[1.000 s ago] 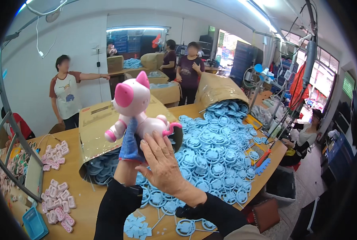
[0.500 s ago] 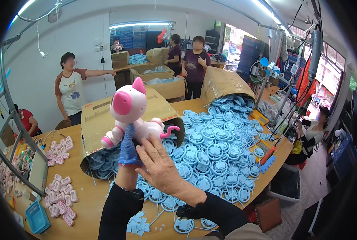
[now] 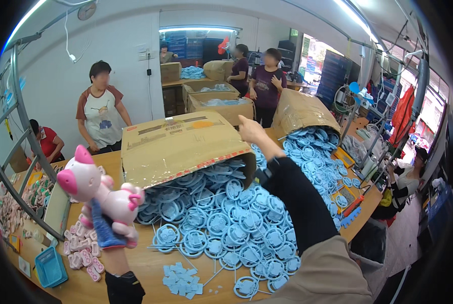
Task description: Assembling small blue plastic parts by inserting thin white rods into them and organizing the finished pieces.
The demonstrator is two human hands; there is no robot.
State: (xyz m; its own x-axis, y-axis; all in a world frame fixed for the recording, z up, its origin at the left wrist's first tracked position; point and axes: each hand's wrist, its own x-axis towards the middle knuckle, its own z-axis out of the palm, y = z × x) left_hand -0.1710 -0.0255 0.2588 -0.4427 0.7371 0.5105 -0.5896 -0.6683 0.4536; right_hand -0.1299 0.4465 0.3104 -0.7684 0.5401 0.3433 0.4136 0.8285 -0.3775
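Spilling across the wooden worktable [image 3: 150,263], a heap of blue round plastic parts [image 3: 236,223] is seen pouring from a tipped cardboard box [image 3: 186,144]; a second box [image 3: 300,114] lies tipped farther right.

Right arm, dark sleeve [image 3: 297,202], is stretched up and away over the heap. Right hand [image 3: 251,130] is held empty at the first box's far right corner, with one finger extended and the rest curled; contact with the cardboard cannot be told.

Pink pig toy [image 3: 97,195] is held aloft at lower left, well apart from the right hand and wholly on the left side. Its long axis is tilted, running from the rear at lower right up to the head at upper left; the snout is pointed left.

Left hand [image 3: 110,238] is closed around the toy's blue underside from below, the fingers mostly hidden.

Small pink pieces [image 3: 82,256] and a blue basket [image 3: 50,267] are noted beneath.
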